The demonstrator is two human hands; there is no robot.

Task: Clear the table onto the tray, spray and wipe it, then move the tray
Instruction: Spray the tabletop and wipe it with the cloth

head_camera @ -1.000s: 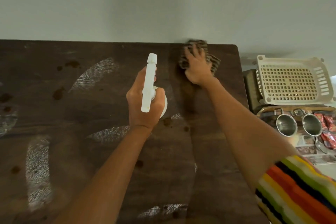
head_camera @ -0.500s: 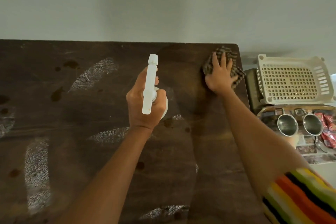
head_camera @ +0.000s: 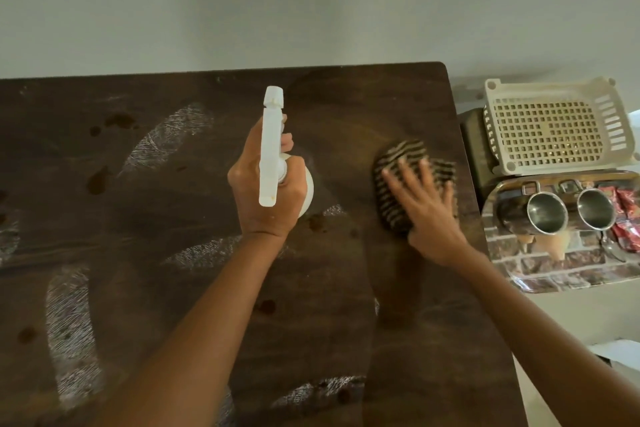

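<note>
Here, left hand [head_camera: 274,217] gripping one spray bottle [head_camera: 272,149], right hand [head_camera: 429,215] (fingers [head_camera: 406,173] flat) pressing one cloth [head_camera: 398,156], two cups [head_camera: 547,210] aside.

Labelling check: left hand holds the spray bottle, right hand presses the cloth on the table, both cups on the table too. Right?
No. The head view shows both cups on the tray beside the table, not on it. The rest holds.

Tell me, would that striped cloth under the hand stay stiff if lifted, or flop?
Probably floppy: the striped cloth lies bunched and folded under the right hand, not flat. It likely slides easily when pushed, since flat fingers alone press it onto the table. As thin-looking fabric, it is probably light.
</note>
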